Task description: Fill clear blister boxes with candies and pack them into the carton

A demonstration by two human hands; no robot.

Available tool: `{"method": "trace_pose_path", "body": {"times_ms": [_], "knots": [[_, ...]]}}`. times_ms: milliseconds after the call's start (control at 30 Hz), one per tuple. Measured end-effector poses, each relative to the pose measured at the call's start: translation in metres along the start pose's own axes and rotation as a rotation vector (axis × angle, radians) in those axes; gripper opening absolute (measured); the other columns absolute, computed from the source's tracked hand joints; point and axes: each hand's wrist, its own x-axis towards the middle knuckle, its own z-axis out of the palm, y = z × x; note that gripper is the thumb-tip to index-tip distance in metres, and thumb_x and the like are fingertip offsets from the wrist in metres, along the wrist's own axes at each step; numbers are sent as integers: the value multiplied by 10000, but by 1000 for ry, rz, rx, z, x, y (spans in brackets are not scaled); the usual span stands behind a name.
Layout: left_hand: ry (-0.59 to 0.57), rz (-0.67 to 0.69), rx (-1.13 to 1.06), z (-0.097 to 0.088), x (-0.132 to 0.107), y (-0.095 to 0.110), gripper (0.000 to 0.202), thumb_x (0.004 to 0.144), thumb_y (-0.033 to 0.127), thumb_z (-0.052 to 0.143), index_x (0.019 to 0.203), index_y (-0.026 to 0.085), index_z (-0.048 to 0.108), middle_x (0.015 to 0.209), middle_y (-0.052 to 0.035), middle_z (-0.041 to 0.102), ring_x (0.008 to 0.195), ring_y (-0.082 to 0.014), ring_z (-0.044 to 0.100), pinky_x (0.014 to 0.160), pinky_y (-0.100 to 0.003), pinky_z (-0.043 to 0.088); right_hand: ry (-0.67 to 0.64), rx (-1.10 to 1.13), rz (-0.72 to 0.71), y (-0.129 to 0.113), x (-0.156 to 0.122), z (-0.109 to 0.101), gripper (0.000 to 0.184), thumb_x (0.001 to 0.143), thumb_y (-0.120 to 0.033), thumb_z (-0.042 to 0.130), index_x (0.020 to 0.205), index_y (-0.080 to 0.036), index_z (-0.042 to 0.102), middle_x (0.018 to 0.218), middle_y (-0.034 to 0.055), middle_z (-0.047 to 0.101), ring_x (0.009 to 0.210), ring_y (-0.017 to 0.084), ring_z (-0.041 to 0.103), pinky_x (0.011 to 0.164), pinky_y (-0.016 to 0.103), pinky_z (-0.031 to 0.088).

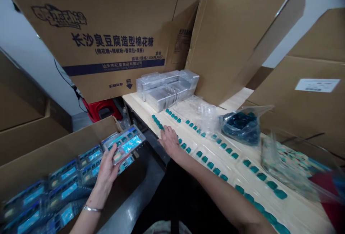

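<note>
My left hand (pixel 109 164) grips a clear plastic box (pixel 126 142) with teal pieces and a bright blue panel inside. It holds the box tilted above an open carton (pixel 67 144), where several similar boxes (pixel 68 187) lie in rows. My right hand (pixel 171 142) rests at the table's near edge, over a row of teal pieces (pixel 157 122). Its fingers are bent down and close together. Whatever lies under them is hidden. More teal pieces (pixel 210 164) run in short rows along the table, seemingly in clear trays.
Clear plastic cases (pixel 167 88) are stacked at the table's far end. A bag of dark teal pieces (pixel 241 126) and a bag of small packets (pixel 288 158) lie on the right. Large cardboard (pixel 115 22) stands behind; a red stool (pixel 104 110) is beyond the carton.
</note>
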Motion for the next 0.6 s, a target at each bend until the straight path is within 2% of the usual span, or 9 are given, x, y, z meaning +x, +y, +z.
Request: {"method": "trace_pose_path", "body": {"times_ms": [67,167,300,433,600], "knots": [[54,17,-34,-3,10,5,112,732,134,682,776,149,581,721,34,633,616,-126,638,730,-449,590,24,-114,-1,-11,6,9,174,832,-138,535,983,-77,597,1006,174,571,951,271,493,764,390,440],[74,30,-51,-5,21,5,99,732,126,680,787,147,600,746,28,637,618,-125,631,745,-475,584,92,-204,-25,-23,1,15,182,820,-34,457,930,-95,589,940,147,563,901,245,488,732,362,427],[34,10,-40,1,35,-2,93,731,116,676,725,133,585,700,21,613,619,-119,620,756,-451,584,129,-224,-134,-25,-7,19,168,832,-49,450,917,-130,570,961,125,562,887,228,497,735,351,427],[-20,-5,-25,13,50,-8,92,756,148,657,720,137,573,666,11,589,614,-124,613,732,-426,590,114,-213,-287,-18,-4,22,141,845,-54,453,899,-149,542,988,107,566,840,205,520,664,319,439],[-29,48,-29,27,64,-10,99,763,163,644,716,152,557,686,19,583,623,-112,599,714,-415,592,136,-220,-377,-12,5,11,113,878,-85,432,887,-161,515,920,80,564,808,194,531,622,303,439]]}}
